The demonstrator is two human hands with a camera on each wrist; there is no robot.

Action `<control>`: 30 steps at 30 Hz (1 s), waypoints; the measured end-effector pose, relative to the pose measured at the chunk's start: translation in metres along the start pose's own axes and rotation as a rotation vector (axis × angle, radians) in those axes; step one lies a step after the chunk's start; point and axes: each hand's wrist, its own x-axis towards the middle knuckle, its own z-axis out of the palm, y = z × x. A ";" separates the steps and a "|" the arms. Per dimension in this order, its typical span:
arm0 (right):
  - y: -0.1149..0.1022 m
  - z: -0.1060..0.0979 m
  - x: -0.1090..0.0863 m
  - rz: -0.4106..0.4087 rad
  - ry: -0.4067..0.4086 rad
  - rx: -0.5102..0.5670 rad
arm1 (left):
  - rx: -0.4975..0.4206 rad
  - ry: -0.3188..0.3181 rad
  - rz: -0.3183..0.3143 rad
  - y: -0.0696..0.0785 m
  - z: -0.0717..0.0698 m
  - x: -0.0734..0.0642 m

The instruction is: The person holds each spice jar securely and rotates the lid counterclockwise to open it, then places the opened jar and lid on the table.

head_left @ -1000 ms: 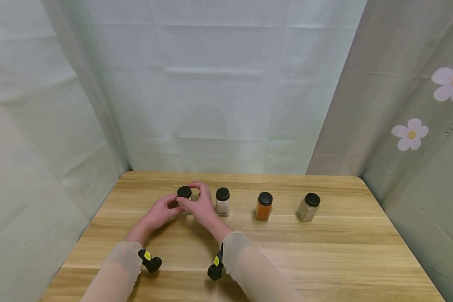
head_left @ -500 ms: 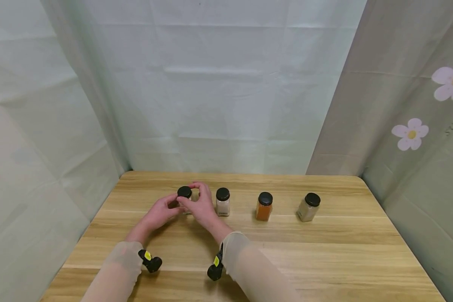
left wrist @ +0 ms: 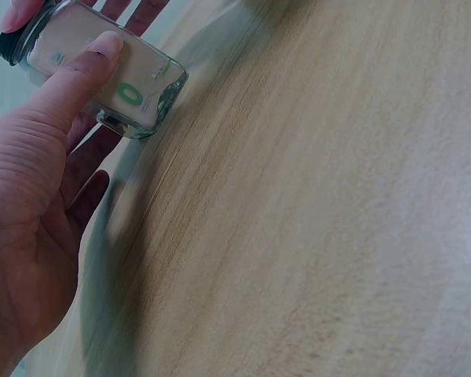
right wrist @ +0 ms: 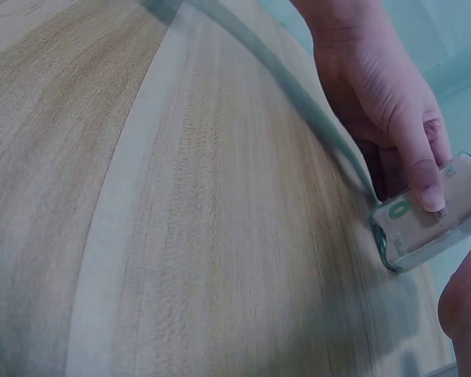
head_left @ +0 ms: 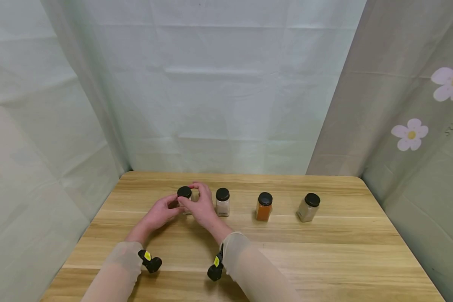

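Note:
A square glass spice jar [left wrist: 145,78] with pale powder and a black lid [head_left: 184,192] is at the left of the row. My left hand [head_left: 162,213] grips the jar's body, thumb flat on the label and fingers behind it. My right hand [head_left: 203,207] pinches around the lid, thumb on the near side and fingers on the far side. In the right wrist view the jar's bottom lies close over the tabletop, and only part of my right hand [right wrist: 469,302] shows at the right edge. Both hands hide much of the jar in the head view.
To the right stand a jar of whitish powder [head_left: 222,205], a jar of orange powder [head_left: 264,211] and a jar of beige powder [head_left: 307,211], all black-lidded. They share a wooden table [head_left: 324,260]. Pale curtains [head_left: 226,105] hang behind and at both sides.

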 end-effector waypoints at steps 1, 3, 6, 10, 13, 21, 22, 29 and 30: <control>0.000 0.000 0.000 -0.001 -0.003 -0.002 | -0.001 -0.001 0.002 0.000 0.000 0.000; 0.000 0.000 0.000 -0.005 -0.003 -0.006 | -0.006 0.000 0.006 0.000 0.000 0.000; 0.000 0.000 -0.001 -0.014 -0.003 -0.017 | -0.004 0.003 0.010 -0.001 0.000 0.000; 0.000 0.000 -0.001 -0.025 -0.008 -0.016 | -0.005 0.004 0.012 -0.002 0.000 0.001; 0.000 0.000 -0.001 -0.028 -0.013 -0.017 | -0.013 0.001 0.011 -0.002 0.001 0.001; 0.001 0.001 -0.001 -0.035 -0.015 -0.022 | 0.005 0.005 0.012 -0.003 0.001 0.002; 0.001 0.001 -0.002 -0.032 -0.018 -0.022 | 0.006 0.008 0.013 -0.003 0.001 0.002; 0.001 -0.001 -0.003 -0.001 -0.026 -0.026 | 0.007 0.013 0.026 -0.003 0.000 0.001; 0.001 -0.001 -0.003 0.000 -0.025 -0.022 | 0.007 0.011 0.031 -0.003 0.000 0.001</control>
